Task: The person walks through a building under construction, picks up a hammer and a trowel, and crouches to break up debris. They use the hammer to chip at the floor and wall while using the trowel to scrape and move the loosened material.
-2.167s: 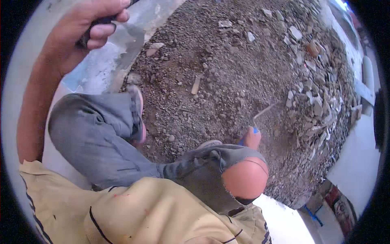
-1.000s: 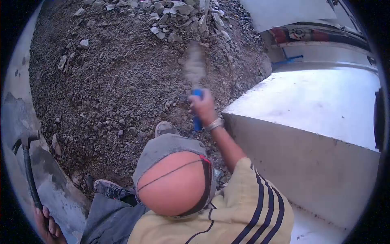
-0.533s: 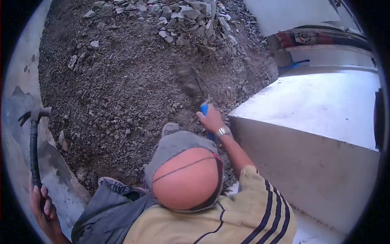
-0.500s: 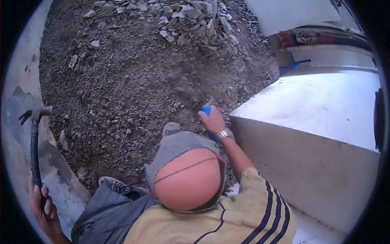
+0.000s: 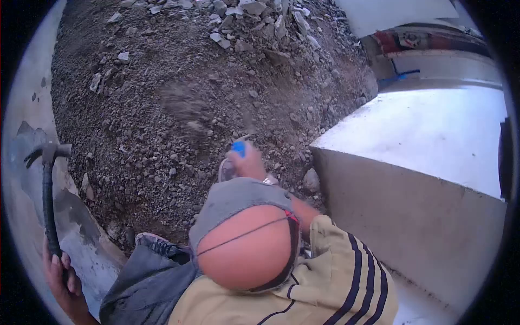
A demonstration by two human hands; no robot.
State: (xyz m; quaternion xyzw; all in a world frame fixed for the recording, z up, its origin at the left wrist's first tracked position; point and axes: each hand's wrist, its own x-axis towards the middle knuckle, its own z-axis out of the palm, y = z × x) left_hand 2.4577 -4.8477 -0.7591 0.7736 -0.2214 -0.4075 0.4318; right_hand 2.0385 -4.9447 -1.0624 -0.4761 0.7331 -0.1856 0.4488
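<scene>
At the far left my left hand point(image 5: 66, 279) is closed around the lower handle of a claw hammer point(image 5: 47, 189). The hammer stands upright, head up, its dark grip in front of a stained pale wall. Near the middle my right hand point(image 5: 248, 162), blurred and with a metal watch at the wrist, grips a blue-handled hand tool point(image 5: 238, 147) low over the gravel point(image 5: 135, 124). A thin metal neck shows at the handle's end. The tool's head is smeared by motion, so its shape cannot be made out.
Broken rubble pieces point(image 5: 252, 8) lie at the top. A pale block with a bright white top point(image 5: 428, 130) borders the gravel on the right, with a blue object point(image 5: 400, 76) behind it. A capped head point(image 5: 244, 244) and striped yellow shirt point(image 5: 346, 281) fill the bottom middle.
My right hand has swept left and slightly down with the blue-handled tool, and the blur over the gravel has shifted left too. My left hand still holds the hammer in nearly the same place.
</scene>
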